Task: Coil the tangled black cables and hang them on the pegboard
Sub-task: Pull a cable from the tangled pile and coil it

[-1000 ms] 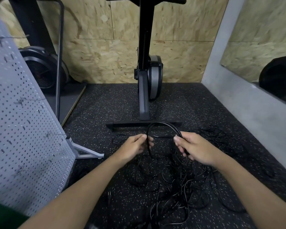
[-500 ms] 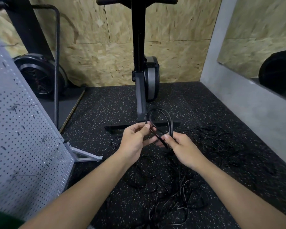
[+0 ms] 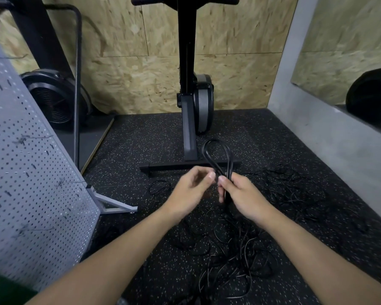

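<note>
Head view showed the right hand [image 3: 242, 194] curled round a folded black cable loop [image 3: 210, 162], which it gripped between thumb and fingers so that the narrow loop stood up above the fist, over the middle of the speckled black floor [image 3: 152, 139]. The left hand [image 3: 189, 190] was just beside it, fingers bent and blurred, its index tip close to the right thumb; whether it pinched the cable I could not tell. Below both forearms the rest of the tangled black cables [image 3: 235, 249] lay in a loose heap on the floor, spreading toward its right edge. The grey pegboard [image 3: 31, 183] stood tilted along the left edge of the floor on a metal foot [image 3: 117, 208], with thin wire hooks [image 3: 22, 139] sticking out and nothing hung on them. A black exercise machine [image 3: 188, 95] stood at the far edge, against a chipboard wall.
</note>
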A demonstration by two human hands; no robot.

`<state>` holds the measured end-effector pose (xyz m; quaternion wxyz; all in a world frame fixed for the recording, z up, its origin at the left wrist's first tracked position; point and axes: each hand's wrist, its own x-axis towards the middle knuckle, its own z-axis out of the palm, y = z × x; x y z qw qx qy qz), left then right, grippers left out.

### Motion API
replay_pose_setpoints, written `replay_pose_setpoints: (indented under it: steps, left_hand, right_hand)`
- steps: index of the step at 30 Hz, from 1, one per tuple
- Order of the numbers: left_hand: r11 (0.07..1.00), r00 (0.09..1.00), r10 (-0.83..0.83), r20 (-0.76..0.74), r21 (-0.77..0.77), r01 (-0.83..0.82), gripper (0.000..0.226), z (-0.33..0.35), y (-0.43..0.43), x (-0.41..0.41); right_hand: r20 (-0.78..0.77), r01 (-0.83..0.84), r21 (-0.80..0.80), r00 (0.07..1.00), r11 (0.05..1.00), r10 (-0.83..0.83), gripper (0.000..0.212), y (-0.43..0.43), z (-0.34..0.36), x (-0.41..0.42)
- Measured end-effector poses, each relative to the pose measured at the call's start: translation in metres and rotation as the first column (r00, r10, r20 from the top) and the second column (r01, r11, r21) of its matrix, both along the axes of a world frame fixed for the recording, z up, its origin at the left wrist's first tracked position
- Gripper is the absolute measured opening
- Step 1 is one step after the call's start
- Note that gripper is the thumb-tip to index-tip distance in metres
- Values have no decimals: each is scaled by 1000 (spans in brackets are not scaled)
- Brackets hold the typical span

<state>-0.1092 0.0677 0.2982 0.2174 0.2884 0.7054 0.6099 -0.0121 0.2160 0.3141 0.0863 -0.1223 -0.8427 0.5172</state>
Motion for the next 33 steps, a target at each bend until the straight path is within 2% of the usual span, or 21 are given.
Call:
replay_pose_setpoints:
  steps: [2, 4, 6, 8, 10, 12, 13, 15, 16, 17, 19, 21, 23, 28, 29, 32, 33]
  left_hand:
    - [982, 985, -150, 84, -99, 158, 25, -8, -1, 3]
    - [935, 955, -277, 103, -199, 293, 32, -17, -1, 6]
    - [901, 944, -331, 5, -295, 318, 39, -29, 0, 6]
    - [870, 918, -372, -136, -396, 294, 26, -43, -1, 2]
    - [800, 866, -448, -220, -532, 279, 10, -53, -6, -3]
    - [743, 842, -481, -245, -623, 243, 21, -55, -11, -9]
    - [741, 844, -474, -253, -631, 227, 26, -53, -13, -12]
    - [773, 844, -439, -307, -608, 181, 29, -44, -16, -16]
    - [800, 839, -412, -356, -582, 146, 28, -38, -16, -17]
    - [833, 823, -379, -422, -544, 105, 28, -30, -17, -17]
    - [905, 765, -300, -569, -423, 40, 26, -12, -17, -14]
    - [958, 714, -206, -669, -286, 9, 21, 4, -18, -10]
    - [985, 683, -106, -723, -170, -27, 17, 15, -16, -9]
    - [992, 671, 50, -739, -42, -120, 14, 16, -18, -21]
    - [991, 679, 63, -732, -37, -132, 14, 16, -20, -22]
    - [984, 705, 101, -702, -32, -173, 12, 16, -23, -25]
    - [981, 716, 120, -688, -28, -191, 11, 17, -25, -26]
  right_hand:
    - [-44, 11, -133, 999, 991, -17, 32, 0, 8, 1]
    - [-57, 7, -378, 998, 926, -31, 29, -2, 15, 2]
    - [-43, 9, -568, 998, 823, -41, 25, -4, 21, 4]
    - [-74, -1, -635, 996, 772, -60, 23, -3, 25, 6]
    - [-141, 2, -644, 982, 765, -122, 24, 4, 28, 6]
    - [-158, 86, -601, 962, 794, -224, 24, 14, 29, 5]
    - [-148, 165, -522, 949, 837, -279, 23, 20, 27, 5]
    - [-90, 328, -186, 933, 926, -349, 24, 35, 20, 7]
    - [-39, 359, 13, 933, 933, -358, 26, 43, 16, 9]
    - [29, 348, 173, 933, 921, -358, 28, 48, 13, 12]
    - [171, 265, 334, 927, 905, -335, 32, 52, 10, 16]
    - [281, 189, 335, 915, 923, -290, 30, 43, 12, 16]
    - [350, 135, 228, 913, 964, -210, 31, 28, 14, 14]
    - [432, -144, 219, 901, 965, 36, 68, 2, 19, 15]
    - [445, -206, 222, 891, 953, 89, 65, -2, 20, 15]
    - [398, -311, 275, 898, 910, 187, 25, -8, 23, 13]
    - [377, -320, 282, 904, 904, 202, 18, -9, 23, 13]
